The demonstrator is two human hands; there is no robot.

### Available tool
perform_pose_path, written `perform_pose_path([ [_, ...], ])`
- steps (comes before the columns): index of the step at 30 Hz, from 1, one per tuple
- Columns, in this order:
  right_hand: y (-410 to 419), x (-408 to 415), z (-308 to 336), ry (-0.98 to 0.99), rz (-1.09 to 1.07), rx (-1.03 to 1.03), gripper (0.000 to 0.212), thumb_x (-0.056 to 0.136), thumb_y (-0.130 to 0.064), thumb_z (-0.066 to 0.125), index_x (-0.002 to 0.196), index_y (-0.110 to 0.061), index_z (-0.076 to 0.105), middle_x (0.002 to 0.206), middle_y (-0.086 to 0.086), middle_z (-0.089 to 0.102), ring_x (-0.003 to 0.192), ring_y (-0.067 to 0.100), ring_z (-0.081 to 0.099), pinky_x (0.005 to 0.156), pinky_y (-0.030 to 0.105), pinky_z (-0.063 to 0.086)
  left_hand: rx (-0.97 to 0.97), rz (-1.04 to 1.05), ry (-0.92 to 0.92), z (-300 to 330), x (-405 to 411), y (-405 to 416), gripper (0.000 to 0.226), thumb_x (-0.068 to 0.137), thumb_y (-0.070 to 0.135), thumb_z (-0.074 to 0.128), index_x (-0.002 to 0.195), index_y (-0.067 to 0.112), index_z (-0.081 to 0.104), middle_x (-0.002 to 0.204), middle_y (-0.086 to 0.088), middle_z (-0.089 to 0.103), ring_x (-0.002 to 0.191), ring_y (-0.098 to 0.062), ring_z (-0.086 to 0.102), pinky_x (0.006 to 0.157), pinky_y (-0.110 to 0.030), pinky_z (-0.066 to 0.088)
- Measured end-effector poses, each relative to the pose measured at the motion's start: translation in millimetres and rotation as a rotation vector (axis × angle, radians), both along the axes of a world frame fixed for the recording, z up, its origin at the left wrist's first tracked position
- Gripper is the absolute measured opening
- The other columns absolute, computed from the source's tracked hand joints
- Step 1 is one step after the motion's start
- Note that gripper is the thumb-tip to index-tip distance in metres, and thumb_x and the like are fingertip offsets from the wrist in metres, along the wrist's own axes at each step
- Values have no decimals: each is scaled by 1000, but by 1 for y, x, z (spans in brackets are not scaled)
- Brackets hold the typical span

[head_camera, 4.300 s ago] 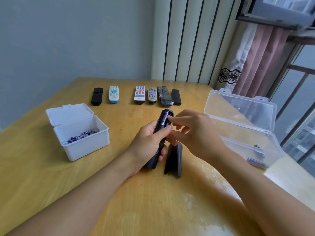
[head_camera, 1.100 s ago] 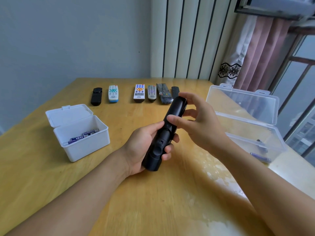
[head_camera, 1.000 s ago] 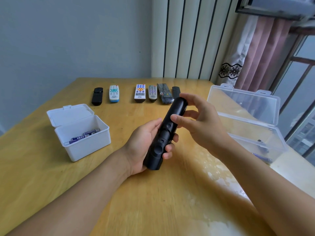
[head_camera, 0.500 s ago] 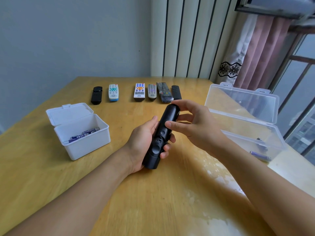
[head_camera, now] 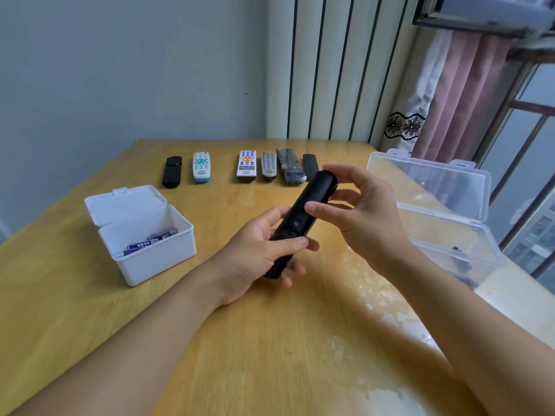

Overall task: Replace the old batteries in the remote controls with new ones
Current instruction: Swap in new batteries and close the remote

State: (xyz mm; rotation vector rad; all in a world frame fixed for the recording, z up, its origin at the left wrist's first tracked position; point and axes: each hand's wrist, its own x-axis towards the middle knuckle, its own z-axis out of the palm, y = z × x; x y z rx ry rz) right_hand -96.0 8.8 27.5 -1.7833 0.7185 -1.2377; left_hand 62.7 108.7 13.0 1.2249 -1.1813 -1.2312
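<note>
The white box (head_camera: 141, 235) holds purple batteries (head_camera: 151, 240). The clear box (head_camera: 444, 223) holds a few more. Both hands' fingers (head_camera: 312, 209) wrap the black remote (head_camera: 303, 214).

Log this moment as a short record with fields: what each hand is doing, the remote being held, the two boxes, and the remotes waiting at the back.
left hand: grips lower half of black remote
right hand: fingers on remote's upper end
remote state: lifted off table, tilted, battery compartment not visible
white box: open, purple batteries inside
clear box: open, a few batteries inside
back row: six remotes lying flat
</note>
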Motion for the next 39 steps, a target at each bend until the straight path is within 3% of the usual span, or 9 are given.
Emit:
perform_pose_path([
  [4,-3,-1,-1,63,-12,-62,66,72,-7,88,131,-14,60,113,0,64,103,17,69,78,28,62,-160,199,-158,-11,-9,-5,29,98,22,64,125,30,60,86,-6,74,51,-13,51,39,-24,40],
  [8,-5,-3,1,196,-37,-151,64,71,-14,90,128,-15,62,112,-3,68,104,11,69,80,31,63,-300,380,-440,-19,-9,-8,14,95,26,67,109,27,68,78,1,73,51,-7,57,46,-24,47],
  [11,-2,-3,1,235,-55,-186,59,71,-17,90,123,-17,63,107,-7,70,101,6,70,81,30,62,-355,436,-590,-20,-7,-8,13,92,28,70,105,29,70,73,-1,70,61,-17,61,55,-33,53],
  [19,-4,-3,-1,137,-55,-153,55,66,-19,93,114,-14,65,105,-3,73,99,9,72,80,33,63,-361,388,-421,-13,-5,-7,14,96,30,66,89,21,75,76,-22,67,64,-37,57,59,-47,50],
  [21,-7,-4,-1,116,-28,-125,57,63,-18,94,112,-13,67,103,0,74,97,11,74,80,36,63,-353,359,-415,-12,-3,-6,17,96,30,66,86,19,75,72,-20,66,58,-34,54,54,-43,47],
  [26,-8,-13,5,216,-25,-178,59,53,-43,90,104,-20,74,89,-4,77,85,14,75,79,40,63,-345,293,-498,-11,2,-4,17,95,30,67,81,24,73,49,11,54,46,-6,43,45,-22,37],
  [28,-7,-17,9,294,-50,-248,55,52,-51,88,95,-21,74,84,-6,76,80,11,74,75,38,63,-359,270,-550,-10,4,-3,16,95,30,68,80,25,73,50,12,54,45,-3,42,45,-18,35],
  [35,-3,-25,17,487,-151,-565,42,60,-57,84,83,-23,75,67,-6,71,62,12,67,59,34,55,-415,228,-698,-12,8,-5,8,96,37,65,98,34,72,71,-5,69,63,-19,60,59,-37,48],
  [39,-4,-28,20,446,-143,-537,42,58,-58,82,84,-25,76,72,-8,74,64,8,70,61,27,56,-433,209,-663,-10,6,-4,10,96,35,65,89,40,67,69,-7,68,58,-20,57,55,-35,46],
])
